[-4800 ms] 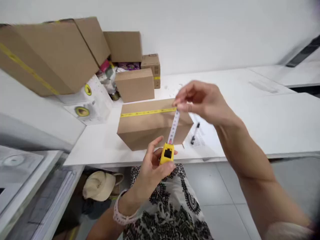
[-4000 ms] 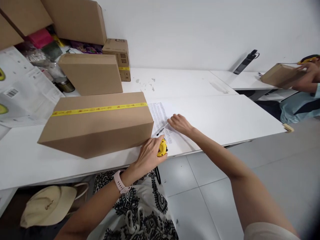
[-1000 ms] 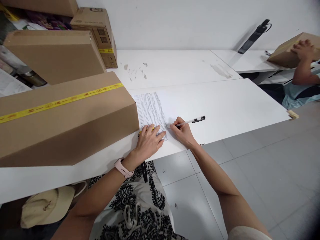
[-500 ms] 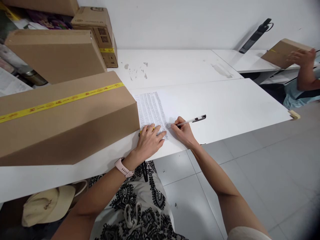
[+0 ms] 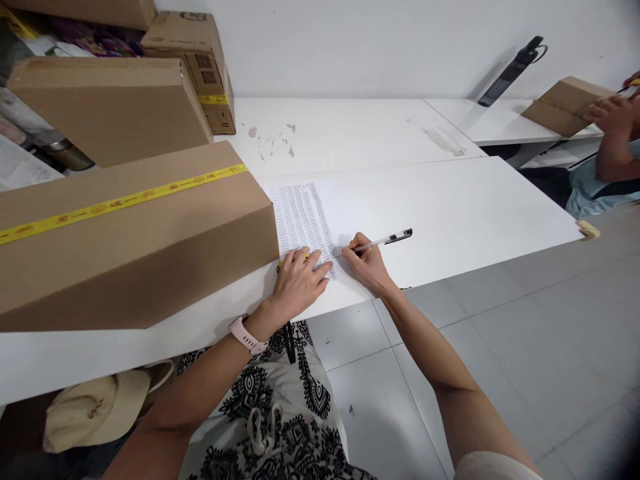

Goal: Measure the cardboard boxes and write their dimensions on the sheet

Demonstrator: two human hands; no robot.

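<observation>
Right hand [image 5: 369, 264]: I grip the pen [image 5: 383, 241], tip on sheet [image 5: 300, 213].
Left hand [image 5: 299, 283]: spread flat on sheet, box [image 5: 125, 233] at nine o'clock.

Pink watch [image 5: 246, 335] — black-white patterned dress [image 5: 280, 427]

White counter, boxes and a sheet
The counter [image 5: 450, 207] carries a long taped box [image 5: 125, 233] at left, a plain box [image 5: 110, 107] and a small box [image 5: 200, 60] behind it at upper left, and a printed sheet [image 5: 300, 213] at centre.
</observation>
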